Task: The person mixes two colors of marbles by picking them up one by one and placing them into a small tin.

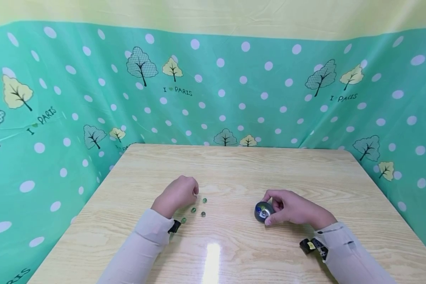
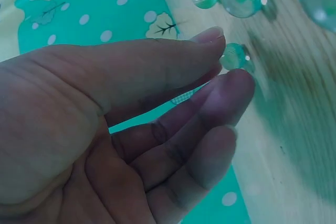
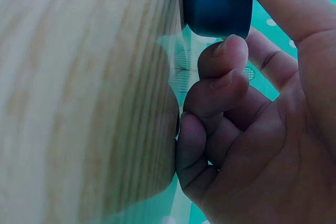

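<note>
My left hand [image 1: 179,194] is over the left part of the table, beside several green glass marbles [image 1: 193,210]. In the left wrist view, its thumb and fingers are loosely bent with a gap between the tips. One clear green marble [image 2: 234,56] shows just beyond that gap, and nothing is plainly held. My right hand [image 1: 291,207] grips a small dark round cup [image 1: 258,216] between thumb and fingers, with blue and green marbles visible inside. In the right wrist view, the cup's dark side [image 3: 218,9] stands at the table surface, partly cut off by the frame.
The light wooden table [image 1: 241,169] reflects a bright light near its front. A green dotted curtain [image 1: 230,90] with printed trees hangs behind it and along both sides. Black wrist cameras are strapped at both cuffs.
</note>
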Tool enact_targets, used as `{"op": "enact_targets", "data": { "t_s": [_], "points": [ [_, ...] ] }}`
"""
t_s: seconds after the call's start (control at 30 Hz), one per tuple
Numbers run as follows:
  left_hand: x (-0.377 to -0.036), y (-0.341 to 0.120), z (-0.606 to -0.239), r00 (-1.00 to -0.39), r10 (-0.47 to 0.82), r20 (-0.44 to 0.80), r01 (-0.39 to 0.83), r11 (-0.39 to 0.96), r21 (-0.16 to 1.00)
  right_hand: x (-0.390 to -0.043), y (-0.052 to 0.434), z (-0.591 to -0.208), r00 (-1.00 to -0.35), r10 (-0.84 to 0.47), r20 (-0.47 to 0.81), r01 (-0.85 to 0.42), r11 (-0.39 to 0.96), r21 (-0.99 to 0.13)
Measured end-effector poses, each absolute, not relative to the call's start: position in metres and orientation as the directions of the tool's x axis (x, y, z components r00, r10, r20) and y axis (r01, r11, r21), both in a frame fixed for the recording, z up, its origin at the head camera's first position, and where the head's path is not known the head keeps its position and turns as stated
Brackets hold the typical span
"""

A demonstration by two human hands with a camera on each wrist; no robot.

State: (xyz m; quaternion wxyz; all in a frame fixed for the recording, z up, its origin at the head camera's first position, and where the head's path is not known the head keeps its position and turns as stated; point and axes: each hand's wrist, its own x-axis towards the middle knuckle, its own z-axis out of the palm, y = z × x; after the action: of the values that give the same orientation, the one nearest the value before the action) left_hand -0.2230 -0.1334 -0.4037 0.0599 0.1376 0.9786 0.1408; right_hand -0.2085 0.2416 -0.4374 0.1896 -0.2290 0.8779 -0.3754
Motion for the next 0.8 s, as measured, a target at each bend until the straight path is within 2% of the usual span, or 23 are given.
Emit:
{"op": "enact_targets", "data": {
  "t_s": [0.23,0.8],
  "points": [
    [-0.2230,-0.1340,-0.4085,-0.954,0.278,-0.114,0.233,0.925,0.300,-0.2091,0.2416,-0.4383,-0.824,-0.545,-0.158,-0.265,0.615,-0.743],
    [-0.2237,-0.1316,-0.4116,-0.955,0.277,-0.102,0.243,0.934,0.261,-0.2090,0.2424,-0.4399,-0.822,-0.549,-0.151,-0.274,0.613,-0.741]
  ]
}}
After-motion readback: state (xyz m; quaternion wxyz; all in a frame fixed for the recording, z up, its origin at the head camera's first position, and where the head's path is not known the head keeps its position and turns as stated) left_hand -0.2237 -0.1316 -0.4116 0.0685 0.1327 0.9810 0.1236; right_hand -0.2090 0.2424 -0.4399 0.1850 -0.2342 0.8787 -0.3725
